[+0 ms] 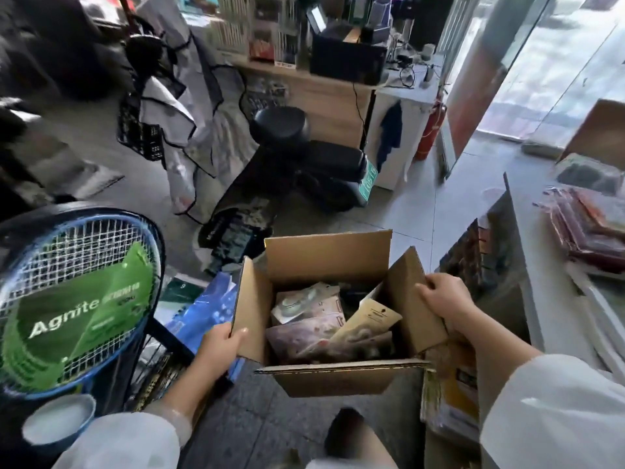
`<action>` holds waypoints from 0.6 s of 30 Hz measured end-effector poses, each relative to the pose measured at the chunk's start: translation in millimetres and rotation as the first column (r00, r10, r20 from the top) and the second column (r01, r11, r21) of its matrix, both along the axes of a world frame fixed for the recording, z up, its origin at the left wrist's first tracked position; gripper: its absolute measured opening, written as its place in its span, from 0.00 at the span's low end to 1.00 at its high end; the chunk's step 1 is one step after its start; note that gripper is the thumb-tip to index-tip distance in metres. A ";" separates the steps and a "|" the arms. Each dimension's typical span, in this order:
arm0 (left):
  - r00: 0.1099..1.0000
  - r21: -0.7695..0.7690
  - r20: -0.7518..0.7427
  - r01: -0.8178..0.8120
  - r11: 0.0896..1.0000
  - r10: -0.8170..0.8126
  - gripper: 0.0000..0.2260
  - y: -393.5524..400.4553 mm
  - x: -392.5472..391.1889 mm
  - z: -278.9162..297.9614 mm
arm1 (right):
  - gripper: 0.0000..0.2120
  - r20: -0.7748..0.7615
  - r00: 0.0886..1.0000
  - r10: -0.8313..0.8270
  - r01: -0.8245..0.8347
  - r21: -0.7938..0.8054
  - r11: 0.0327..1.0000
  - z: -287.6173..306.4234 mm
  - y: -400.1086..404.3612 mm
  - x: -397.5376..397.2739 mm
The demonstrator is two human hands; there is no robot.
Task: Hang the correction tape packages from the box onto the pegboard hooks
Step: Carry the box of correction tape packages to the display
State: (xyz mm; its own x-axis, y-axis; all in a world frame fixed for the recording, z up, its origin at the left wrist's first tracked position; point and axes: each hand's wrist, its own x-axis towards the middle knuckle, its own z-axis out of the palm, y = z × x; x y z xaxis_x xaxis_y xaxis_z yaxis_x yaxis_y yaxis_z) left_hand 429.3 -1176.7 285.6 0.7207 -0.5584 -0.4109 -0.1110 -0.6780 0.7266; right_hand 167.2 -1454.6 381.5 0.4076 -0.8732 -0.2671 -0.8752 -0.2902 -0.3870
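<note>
- We hold an open cardboard box [324,377] in front of us, above the grey floor [236,418], with all four flaps turned outward.
- Our left hand [220,343] grips the left flap, the thumb inside on the cardboard and the other fingers curled behind it.
- Our right hand [443,296] grips the top edge of the right flap, fingers curled over it.
- The correction tape packages [304,319] lie inside the box in a loose pile, some flat and some leaning; the picture is a little blurred, so we cannot say how many there are.
- One beige package [368,319] stands tilted against the right side of the pile.
- At our left a blue badminton racket [77,299] with a green label stands close to the box, and under it there is a white round lid [59,423].
- Behind the box a black scooter [304,160] is parked on the floor.
- At our right a grey counter [541,265] carries a stack of reddish packets [592,225].
</note>
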 end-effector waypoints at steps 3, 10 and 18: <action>0.998 0.013 -0.008 -0.058 0.998 0.058 0.13 -43.4 32.6 -10.1 | 0.10 -0.036 0.997 0.061 -0.060 0.042 0.997 -9.0 -62.5 49.6; 0.951 0.036 -0.028 -0.306 0.951 0.307 0.11 -149.9 83.9 1.3 | 0.06 -0.046 0.960 0.277 -0.270 0.120 0.955 -18.7 -202.0 188.2; 0.807 0.036 -0.009 -0.590 0.807 0.591 0.12 -202.2 150.9 9.0 | 0.09 -0.046 0.836 0.547 -0.546 0.037 0.837 -3.3 -293.0 367.8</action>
State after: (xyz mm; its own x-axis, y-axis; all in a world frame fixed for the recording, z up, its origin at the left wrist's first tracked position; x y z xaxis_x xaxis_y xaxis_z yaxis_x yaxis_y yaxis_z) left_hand 580.2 -1379.0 294.5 0.8993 -0.0150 -0.4371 0.3311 -0.6296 0.7029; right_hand 535.0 -1747.5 378.2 0.8016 -0.5065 -0.3177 -0.5960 -0.7193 -0.3570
